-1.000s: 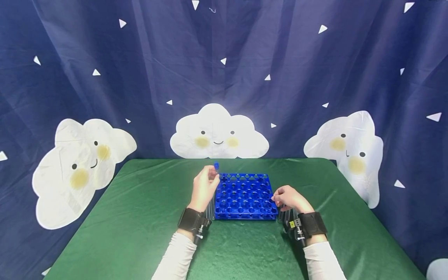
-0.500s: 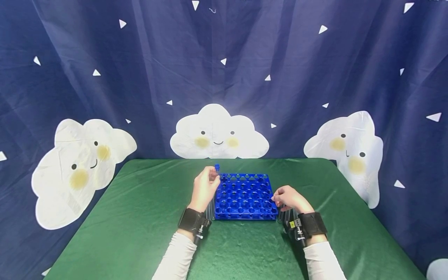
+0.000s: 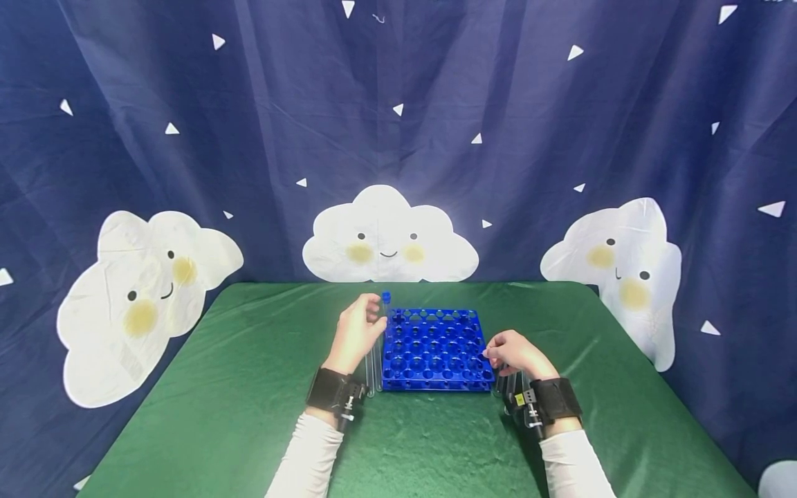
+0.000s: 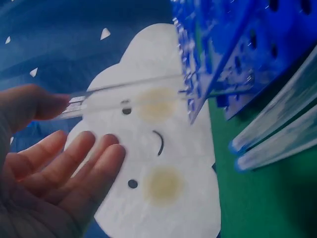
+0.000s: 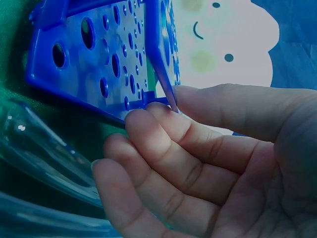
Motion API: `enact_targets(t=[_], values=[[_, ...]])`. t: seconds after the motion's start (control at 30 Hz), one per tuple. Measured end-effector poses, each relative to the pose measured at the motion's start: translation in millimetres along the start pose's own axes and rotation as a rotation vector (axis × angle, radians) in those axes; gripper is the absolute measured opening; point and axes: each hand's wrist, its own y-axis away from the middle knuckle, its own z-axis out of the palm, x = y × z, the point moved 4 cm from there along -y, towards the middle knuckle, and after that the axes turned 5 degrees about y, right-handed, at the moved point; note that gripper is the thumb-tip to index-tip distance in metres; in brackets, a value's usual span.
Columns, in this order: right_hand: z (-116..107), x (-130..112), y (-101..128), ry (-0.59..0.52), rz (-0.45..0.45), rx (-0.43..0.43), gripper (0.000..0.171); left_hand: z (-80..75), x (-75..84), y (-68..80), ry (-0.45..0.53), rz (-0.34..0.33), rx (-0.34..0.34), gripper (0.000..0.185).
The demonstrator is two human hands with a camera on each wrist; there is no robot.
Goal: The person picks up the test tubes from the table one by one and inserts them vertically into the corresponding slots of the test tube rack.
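A blue rack with rows of round holes stands on the green table. In its far left corner is a clear test tube with a blue cap, its lower end inside the rack. My left hand is just left of that tube, fingers spread and relaxed. In the left wrist view, the thumb overlaps the tube's upper end; whether it touches cannot be told. My right hand pinches the rack's right edge between thumb and index finger, with the other fingers loosely bent below, as the right wrist view shows.
Two clear tubes lie along the rack's left side. More clear tubes lie right of the rack, partly under my right hand. Behind the table hangs a dark blue curtain with white clouds.
The capped tube has dropped slightly into the rack. My left hand has loosened its fingers and drawn a little to the left, off the tube. The right hand has stayed put.
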Motion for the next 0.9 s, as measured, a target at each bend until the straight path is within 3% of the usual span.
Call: enact_targets(t=[0.23, 0.37, 0.5, 0.7, 0.9], values=[[0, -1, 1, -0.002, -0.006, -0.004, 0.015, -5.8, -26.0, -0.7, -0.104, -0.145, 0.003, 0.03], [0, 0, 0, 0.003, -0.017, -0.007, 0.016, -0.1, -48.4, 1.3, -0.164, -0.224, -0.007, 0.029], [0, 0, 0, 0.005, -0.014, -0.005, 0.018, 8.1, -64.4, 4.9, -0.219, -0.297, -0.063, 0.031], [0, -2, 0, -0.012, -0.012, -0.001, 0.015, 18.5, -75.0, 9.9, -0.257, -0.364, -0.146, 0.024], [0, -2, 1, -0.016, -0.008, -0.004, 0.013, 25.0, -76.6, 12.5, -0.227, -0.398, -0.167, 0.026]])
